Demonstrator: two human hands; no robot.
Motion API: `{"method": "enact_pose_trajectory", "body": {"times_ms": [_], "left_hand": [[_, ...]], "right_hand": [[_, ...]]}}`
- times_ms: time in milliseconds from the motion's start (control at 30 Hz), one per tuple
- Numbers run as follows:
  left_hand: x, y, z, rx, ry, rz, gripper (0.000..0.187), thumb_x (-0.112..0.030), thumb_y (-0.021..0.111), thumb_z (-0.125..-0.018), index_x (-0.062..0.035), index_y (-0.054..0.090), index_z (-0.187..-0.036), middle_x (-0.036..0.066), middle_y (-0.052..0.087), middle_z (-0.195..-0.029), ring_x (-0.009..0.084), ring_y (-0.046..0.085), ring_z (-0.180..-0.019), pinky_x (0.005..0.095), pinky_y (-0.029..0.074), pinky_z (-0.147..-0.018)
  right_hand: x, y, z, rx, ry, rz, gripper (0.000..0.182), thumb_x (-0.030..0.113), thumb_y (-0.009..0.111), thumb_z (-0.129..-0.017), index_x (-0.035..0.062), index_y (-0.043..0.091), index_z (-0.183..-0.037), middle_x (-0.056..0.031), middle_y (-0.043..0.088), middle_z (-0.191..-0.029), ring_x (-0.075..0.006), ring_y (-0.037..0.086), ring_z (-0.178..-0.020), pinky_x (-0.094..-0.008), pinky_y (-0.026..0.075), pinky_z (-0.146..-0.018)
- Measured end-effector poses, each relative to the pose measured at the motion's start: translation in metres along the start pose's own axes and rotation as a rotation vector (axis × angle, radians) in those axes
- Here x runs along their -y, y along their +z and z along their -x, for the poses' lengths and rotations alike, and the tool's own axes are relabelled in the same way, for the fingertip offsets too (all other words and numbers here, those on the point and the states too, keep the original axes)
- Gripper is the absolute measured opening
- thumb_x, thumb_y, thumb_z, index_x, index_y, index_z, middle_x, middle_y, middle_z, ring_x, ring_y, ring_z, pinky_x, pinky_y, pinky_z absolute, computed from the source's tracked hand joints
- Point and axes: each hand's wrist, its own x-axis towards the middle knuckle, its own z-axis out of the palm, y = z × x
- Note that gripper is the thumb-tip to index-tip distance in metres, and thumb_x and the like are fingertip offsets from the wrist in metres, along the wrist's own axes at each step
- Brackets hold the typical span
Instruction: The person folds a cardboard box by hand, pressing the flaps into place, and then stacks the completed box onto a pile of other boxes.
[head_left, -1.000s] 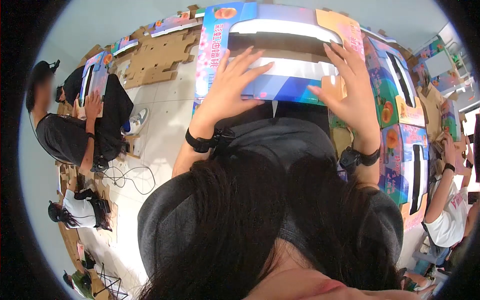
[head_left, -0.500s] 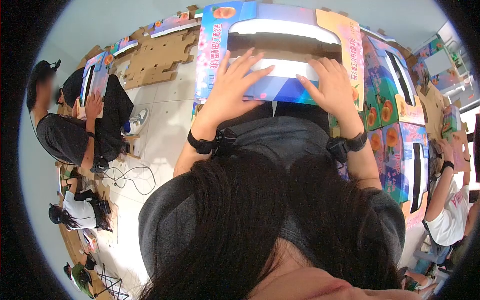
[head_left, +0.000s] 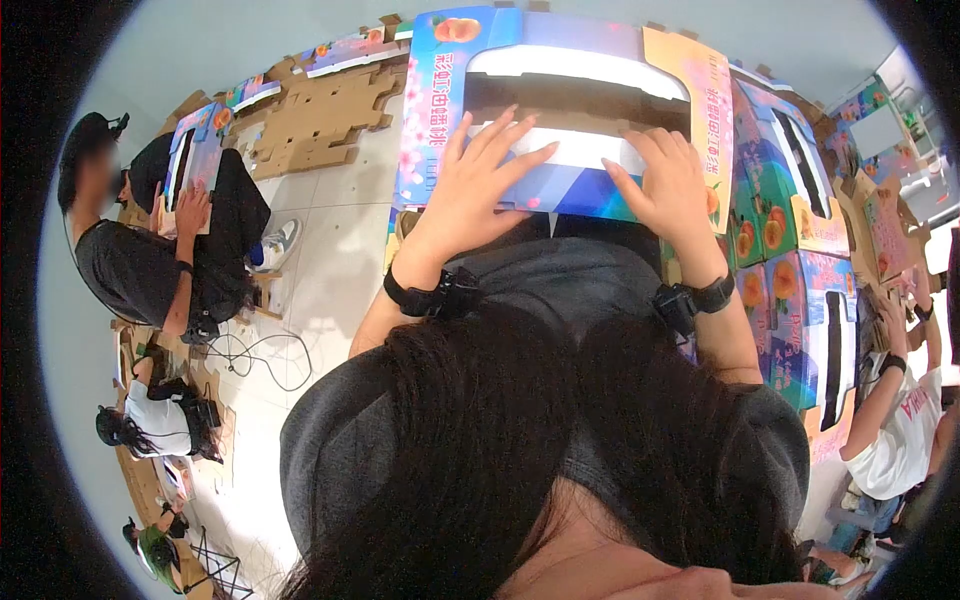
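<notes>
A printed cardboard fruit box (head_left: 575,185) with peach pictures stands in front of my body, a long slot across its top showing the brown inside. My left hand (head_left: 480,185) lies with spread fingers on the near flap at the box's left, its fingertips reaching the edge of the slot. On the right part of the same flap rests my right hand (head_left: 665,180), fingers stretched and thumb apart. Neither hand is wrapped round anything. A dark band with a small device sits on each wrist.
Stacked finished boxes (head_left: 800,310) rise close on my right. Flat brown cardboard sheets (head_left: 320,115) lie beyond to the left. A person in black (head_left: 140,260) handles a similar box at left, and a person in white (head_left: 905,430) works at far right. A cable (head_left: 265,355) curls on the floor.
The box and both hands have shifted slightly to the right in view. Both hands stay on the flap. At far right, the other person's arms have moved a little lower.
</notes>
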Motion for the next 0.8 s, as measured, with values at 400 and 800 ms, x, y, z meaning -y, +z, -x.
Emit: {"method": "enact_pose_trajectory", "body": {"times_ms": [400, 800], "left_hand": [[-0.032, -0.02, -0.01, -0.061, -0.197, 1.427, 0.095, -0.025, 0.083, -0.078, -0.0085, 0.033, -0.157, 0.02, 0.035, -0.161, 0.0339, 0.024, -0.154, 0.0512, 0.017, -0.125], [-0.017, -0.026, -0.039, -0.442, -0.494, 2.578, 0.066, -0.037, 0.063, -0.098, -0.006, 0.036, -0.15, 0.021, 0.039, -0.154, 0.0373, 0.034, -0.145, 0.0513, 0.025, -0.123]], "right_hand": [[0.007, -0.004, 0.0, -0.149, -0.054, -0.025, 0.035, 0.033, 0.082, -0.078, 0.0078, 0.073, -0.101, -0.0064, 0.061, -0.087, -0.0268, 0.058, -0.082, -0.0397, 0.045, -0.073], [0.016, -0.007, 0.028, -0.234, -0.154, 0.077, 0.04, 0.032, 0.085, -0.073, 0.0121, 0.076, -0.107, -0.0025, 0.061, -0.087, -0.0218, 0.058, -0.079, -0.0357, 0.043, -0.072]]}}
